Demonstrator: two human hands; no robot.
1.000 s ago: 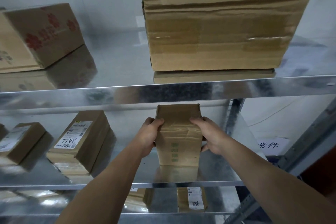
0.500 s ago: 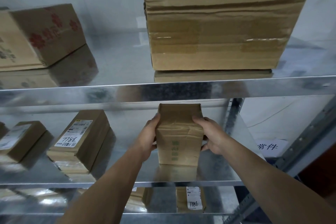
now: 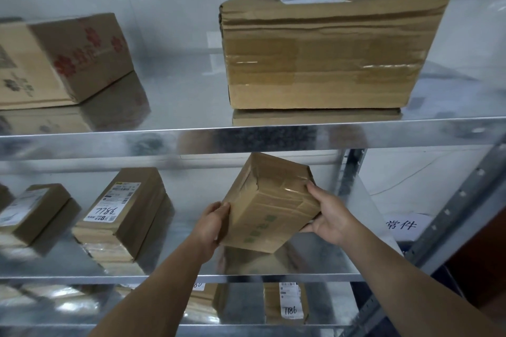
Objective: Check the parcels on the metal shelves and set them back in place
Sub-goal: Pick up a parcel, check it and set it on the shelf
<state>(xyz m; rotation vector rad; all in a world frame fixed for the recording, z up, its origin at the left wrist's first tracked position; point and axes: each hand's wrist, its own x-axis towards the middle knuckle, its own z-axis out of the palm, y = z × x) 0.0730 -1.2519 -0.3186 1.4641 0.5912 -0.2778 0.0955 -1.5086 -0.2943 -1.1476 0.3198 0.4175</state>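
Note:
A small brown taped parcel point(image 3: 269, 204) with green print is lifted and tilted above the middle metal shelf point(image 3: 169, 278), its top leaning to the right. My left hand point(image 3: 212, 224) grips its lower left corner. My right hand point(image 3: 327, 216) holds its right side, thumb on top and fingers underneath. A labelled parcel marked 7786 point(image 3: 123, 213) lies to the left on the same shelf.
The top shelf point(image 3: 246, 133) carries a large taped box point(image 3: 325, 49) right above my hands and a red-printed box point(image 3: 63, 60) at the left. A small parcel point(image 3: 32, 210) lies far left. A parcel marked 7186 point(image 3: 286, 302) sits on the lower shelf. A perforated upright point(image 3: 462, 200) stands at right.
The small parcel stood upright on the middle shelf between both hands; now it is raised off the shelf and turned, tilted to the right. My left hand slid down to its lower corner.

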